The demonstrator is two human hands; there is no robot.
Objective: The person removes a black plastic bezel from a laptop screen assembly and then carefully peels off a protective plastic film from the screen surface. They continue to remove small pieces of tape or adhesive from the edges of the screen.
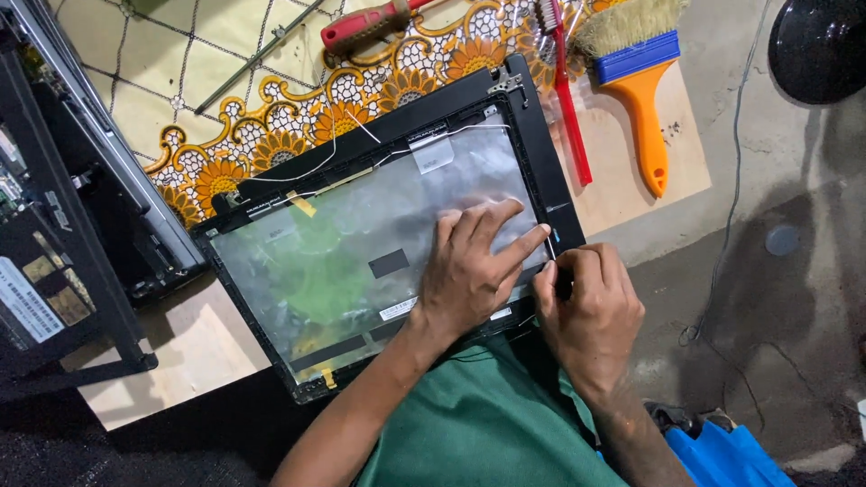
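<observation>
- Laptop lid (361, 261) lies back-side up across your lap, screen panel already out.
- Your left hand (469, 271) presses flat, fingers released.
- Your right hand (586, 311) pinches a thin tool (550, 245) at the lid's right bezel (546, 171), unfinished.

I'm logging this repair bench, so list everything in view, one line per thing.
black laptop lid shell with silvery foil lining: 1, black and silver, centre, across the lap
thin white cable: 1, white, along the lid's upper edge
red-handled screwdriver: 1, red, top centre on the patterned cloth
red toothbrush: 1, red, right of the lid
orange-handled paintbrush with blue ferrule: 1, orange and blue, top right
sunflower-patterned cloth: 1, yellow and orange, beneath the tools
opened black laptop base: 1, black, left edge
round black object: 1, black, top right corner
green garment: 1, green, bottom centre
left hand: 1, flat on the foil lining
right hand: 1, pinching at the lid's right edge
</observation>
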